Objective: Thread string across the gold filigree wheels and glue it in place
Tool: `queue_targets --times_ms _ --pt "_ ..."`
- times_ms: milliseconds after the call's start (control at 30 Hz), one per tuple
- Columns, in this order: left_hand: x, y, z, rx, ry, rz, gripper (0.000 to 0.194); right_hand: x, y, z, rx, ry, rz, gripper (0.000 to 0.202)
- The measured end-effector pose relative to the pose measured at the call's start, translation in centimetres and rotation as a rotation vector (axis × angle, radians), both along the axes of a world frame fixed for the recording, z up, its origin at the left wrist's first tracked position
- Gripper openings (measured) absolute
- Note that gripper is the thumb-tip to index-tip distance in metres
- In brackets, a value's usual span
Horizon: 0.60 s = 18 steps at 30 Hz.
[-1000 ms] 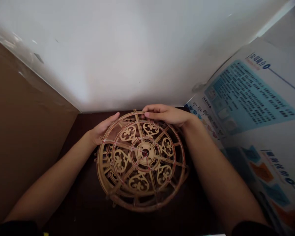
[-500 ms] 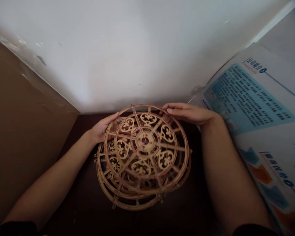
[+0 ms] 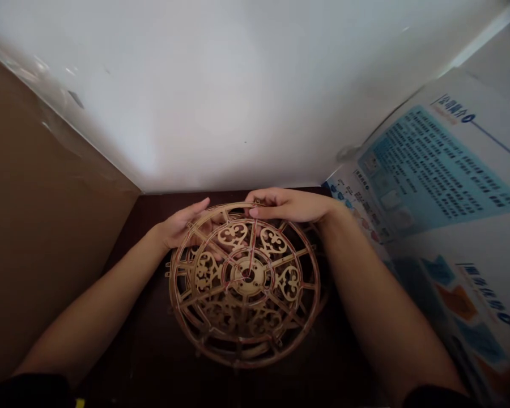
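Observation:
A round wooden wheel (image 3: 249, 268) with spokes, rings and heart-shaped scrollwork tilts in front of me. At least one similar wheel lies beneath it, mostly covered. My right hand (image 3: 295, 205) pinches the far rim, thumb on the upper face and fingers behind it. At the wheel's upper left is my left hand (image 3: 182, 226), its thumb stretched out near the rim. The left fingers reach behind the wheel and show partly through its gaps; whether they touch the lower wheel I cannot tell.
The wheels are over a dark tabletop (image 3: 130, 351). A white wall (image 3: 238, 102) rises behind, and a brown panel (image 3: 38, 187) stands at left. At right is a printed board (image 3: 446, 170) with blue blocks of text. A small yellow object (image 3: 80, 403) shows at the bottom edge.
The upper wheel has turned clockwise and come lower and nearer to me. My right hand has moved left along its far rim. My left thumb has lifted from the rim.

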<state>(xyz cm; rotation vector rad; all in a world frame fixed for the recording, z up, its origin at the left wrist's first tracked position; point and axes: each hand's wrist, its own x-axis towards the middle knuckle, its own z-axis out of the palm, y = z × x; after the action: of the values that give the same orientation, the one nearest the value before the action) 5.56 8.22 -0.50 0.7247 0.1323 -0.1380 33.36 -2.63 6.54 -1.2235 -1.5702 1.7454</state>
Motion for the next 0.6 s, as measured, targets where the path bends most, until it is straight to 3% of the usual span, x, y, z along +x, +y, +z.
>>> queue_targets --times_ms 133,333,500,600 --pt "-0.5 0.3 0.0 0.016 -0.054 0.119 0.079 2.6 -0.7 -0.6 0.004 0.06 -0.115 0.034" --pt "-0.7 0.6 -0.1 0.03 -0.027 0.231 0.053 5.9 -1.5 -1.5 0.012 0.044 -0.211 0.044" --pt "-0.1 0.4 0.0 -0.066 -0.024 0.134 0.039 6.0 -1.6 -0.2 -0.066 -0.116 -0.079 0.039" --pt "0.3 -0.1 0.3 -0.073 -0.031 0.002 0.04 4.6 -1.3 0.7 -0.009 -0.172 -0.112 0.042"
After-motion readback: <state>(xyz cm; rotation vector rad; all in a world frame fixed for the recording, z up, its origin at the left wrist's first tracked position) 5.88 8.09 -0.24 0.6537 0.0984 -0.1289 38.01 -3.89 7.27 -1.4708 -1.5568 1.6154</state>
